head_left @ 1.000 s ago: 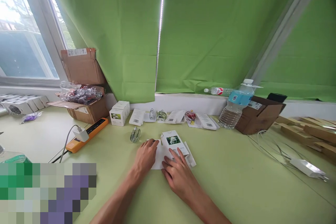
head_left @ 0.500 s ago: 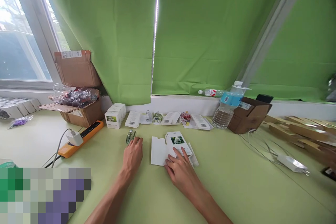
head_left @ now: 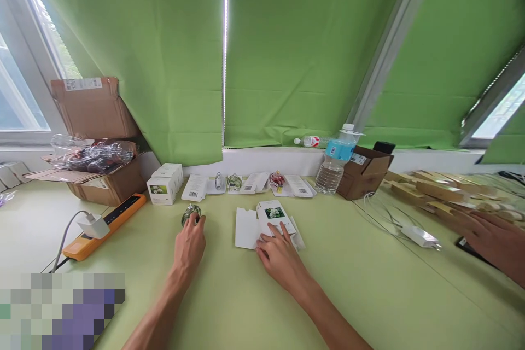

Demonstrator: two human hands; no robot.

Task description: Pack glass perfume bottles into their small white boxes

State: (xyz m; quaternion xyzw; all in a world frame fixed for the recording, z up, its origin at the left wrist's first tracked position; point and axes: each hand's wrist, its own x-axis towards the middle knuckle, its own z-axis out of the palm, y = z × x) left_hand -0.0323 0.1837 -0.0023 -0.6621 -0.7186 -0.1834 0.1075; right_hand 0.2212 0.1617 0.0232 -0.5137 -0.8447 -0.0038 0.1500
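My left hand (head_left: 190, 241) has its fingers curled over the near side of a small green glass bottle (head_left: 190, 211), partly hiding it. To the right, my right hand (head_left: 280, 254) lies with spread fingers on a white carton (head_left: 274, 209) bearing a picture of white flowers. The carton lies flat with a white flap (head_left: 245, 228) folded out to its left. Behind, in a row, are a clear bottle (head_left: 220, 181), a round green glass bottle (head_left: 234, 182) and a red bottle (head_left: 276, 179), set among opened white cartons (head_left: 195, 188).
At left are stacked white cartons (head_left: 161, 190), an orange power strip (head_left: 127, 217) and a cardboard box (head_left: 106, 186) of plastic-wrapped things. A large water bottle (head_left: 330, 172), a brown box (head_left: 365, 175) and a white charger (head_left: 418, 236) stand or lie right. Another person's hand (head_left: 492, 238) reaches in.
My view has turned to the right. My left hand has moved slightly left over the green bottle. My right hand stays on the carton. Another person's hand has appeared at the right.
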